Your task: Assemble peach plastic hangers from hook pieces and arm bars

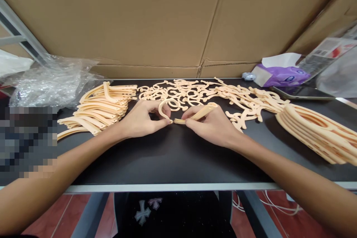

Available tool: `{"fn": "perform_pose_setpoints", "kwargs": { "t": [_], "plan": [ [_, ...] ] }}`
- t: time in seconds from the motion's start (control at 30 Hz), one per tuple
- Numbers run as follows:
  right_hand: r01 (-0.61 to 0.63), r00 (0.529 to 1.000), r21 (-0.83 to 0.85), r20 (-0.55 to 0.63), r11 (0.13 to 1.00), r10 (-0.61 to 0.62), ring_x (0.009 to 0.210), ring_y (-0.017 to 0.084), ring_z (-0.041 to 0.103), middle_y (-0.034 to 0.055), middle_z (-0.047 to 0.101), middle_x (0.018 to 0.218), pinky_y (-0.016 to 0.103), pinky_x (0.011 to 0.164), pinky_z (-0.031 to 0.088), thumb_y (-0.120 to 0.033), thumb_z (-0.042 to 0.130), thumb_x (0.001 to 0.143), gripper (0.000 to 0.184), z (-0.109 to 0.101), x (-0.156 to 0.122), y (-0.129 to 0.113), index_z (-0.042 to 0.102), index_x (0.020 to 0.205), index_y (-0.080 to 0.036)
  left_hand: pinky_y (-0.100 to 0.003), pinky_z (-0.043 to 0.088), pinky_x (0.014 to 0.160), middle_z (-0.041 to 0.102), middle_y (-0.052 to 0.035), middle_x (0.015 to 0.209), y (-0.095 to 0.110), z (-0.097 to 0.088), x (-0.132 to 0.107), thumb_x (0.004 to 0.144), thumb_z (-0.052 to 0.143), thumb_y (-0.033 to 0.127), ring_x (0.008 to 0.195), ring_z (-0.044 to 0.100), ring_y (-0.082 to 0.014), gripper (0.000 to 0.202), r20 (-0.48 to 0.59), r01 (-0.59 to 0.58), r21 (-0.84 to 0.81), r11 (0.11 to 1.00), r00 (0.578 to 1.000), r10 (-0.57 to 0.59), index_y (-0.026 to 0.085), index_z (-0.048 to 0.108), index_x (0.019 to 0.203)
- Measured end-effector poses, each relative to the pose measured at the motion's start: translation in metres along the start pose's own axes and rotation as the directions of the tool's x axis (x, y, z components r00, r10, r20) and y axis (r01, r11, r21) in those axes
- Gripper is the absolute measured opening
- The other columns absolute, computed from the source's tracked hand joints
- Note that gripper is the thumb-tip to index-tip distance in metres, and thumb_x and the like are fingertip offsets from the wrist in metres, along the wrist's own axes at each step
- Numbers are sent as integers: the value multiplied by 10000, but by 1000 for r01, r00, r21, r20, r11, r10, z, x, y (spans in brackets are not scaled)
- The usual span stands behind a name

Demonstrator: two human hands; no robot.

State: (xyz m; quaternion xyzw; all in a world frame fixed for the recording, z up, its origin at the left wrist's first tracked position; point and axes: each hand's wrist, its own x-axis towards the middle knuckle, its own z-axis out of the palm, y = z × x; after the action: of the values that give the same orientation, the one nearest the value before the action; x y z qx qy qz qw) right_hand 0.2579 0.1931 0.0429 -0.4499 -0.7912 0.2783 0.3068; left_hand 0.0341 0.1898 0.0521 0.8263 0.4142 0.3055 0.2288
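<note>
Between the thumb and fingers of my left hand (146, 119) is a hook-shaped cream plastic piece (161, 108), its curve rising above the fingertips. My right hand (209, 124) pinches a longer cream plastic arm (205, 111), which slants up to the right. The two pieces' ends face each other with a small gap, above the black table (167, 160). Behind my hands lies a loose spread of similar curved hooks (178, 91). A stack of long cream arms (97, 109) lies to the left of my left hand.
Flat cream panels with oval openings (312, 130) are stacked at the right. Behind them are a dark tablet-like device (304, 93) and a purple tissue pack (284, 74). Clear plastic wrap (52, 85) lies at the back left. A cardboard wall (139, 18) closes off the back.
</note>
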Motion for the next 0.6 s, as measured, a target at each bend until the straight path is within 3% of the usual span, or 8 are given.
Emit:
{"fn": "perform_pose_setpoints", "kwargs": {
  "t": [0.33,0.6],
  "plan": [
    [-98,994,139,55,985,91,536,106,540,-23,635,599,254,516,395,-192,594,735,135,-6,0,1,721,693,-179,-223,516,752,793,18,851,2,-6,0,833,710,293,784,724,-145,123,95,31,38,999,995,-34,223,807,861],
    [-64,998,161,0,985,65,538,117,556,-11,625,591,271,543,412,-204,605,804,137,-5,1,3,709,719,-173,-233,530,755,798,12,844,0,-8,1,817,745,331,765,728,-153,114,99,22,91,996,995,-31,254,816,863]
  ]
}}
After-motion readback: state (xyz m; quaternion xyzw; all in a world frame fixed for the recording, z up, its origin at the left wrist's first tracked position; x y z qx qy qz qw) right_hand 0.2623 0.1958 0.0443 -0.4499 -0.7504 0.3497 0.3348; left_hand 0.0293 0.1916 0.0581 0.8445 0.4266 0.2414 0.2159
